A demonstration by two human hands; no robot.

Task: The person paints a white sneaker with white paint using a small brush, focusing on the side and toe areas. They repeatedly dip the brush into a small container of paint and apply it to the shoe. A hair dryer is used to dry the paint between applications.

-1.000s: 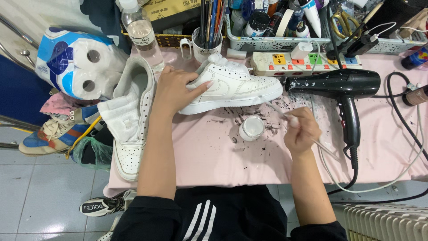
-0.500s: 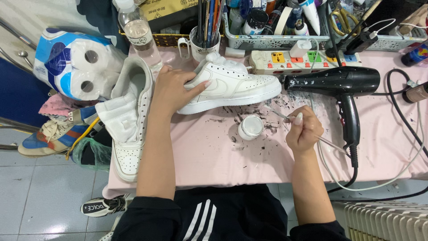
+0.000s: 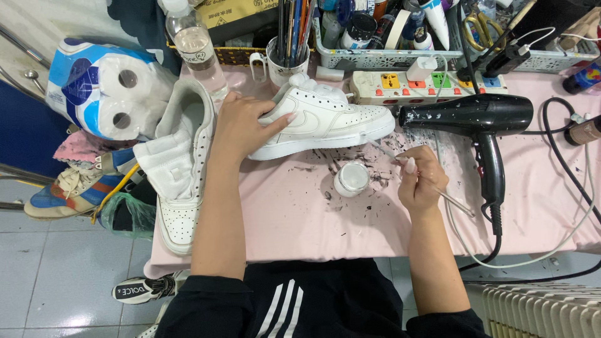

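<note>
A white sneaker (image 3: pixel 332 122) lies on its side on the pink table cover (image 3: pixel 300 219), toe pointing right. My left hand (image 3: pixel 241 125) rests flat on its heel part and steadies it. My right hand (image 3: pixel 421 181) grips a thin paintbrush (image 3: pixel 383 150) whose tip touches the lower edge of the sneaker near the toe. A small round jar of white paint (image 3: pixel 350 179) stands open just left of my right hand, among dark paint specks.
A second white sneaker (image 3: pixel 181 163) lies at the table's left edge. A black hair dryer (image 3: pixel 482 122) lies at right with its cord. Behind are a power strip (image 3: pixel 426 84), a cup of brushes (image 3: pixel 289 53), a plastic bottle (image 3: pixel 195 47), supply trays and toilet rolls (image 3: pixel 109 91).
My right hand has lifted from beside the paint jar and brought the brush tip up to the sneaker's sole edge. My left hand stays on the shoe.
</note>
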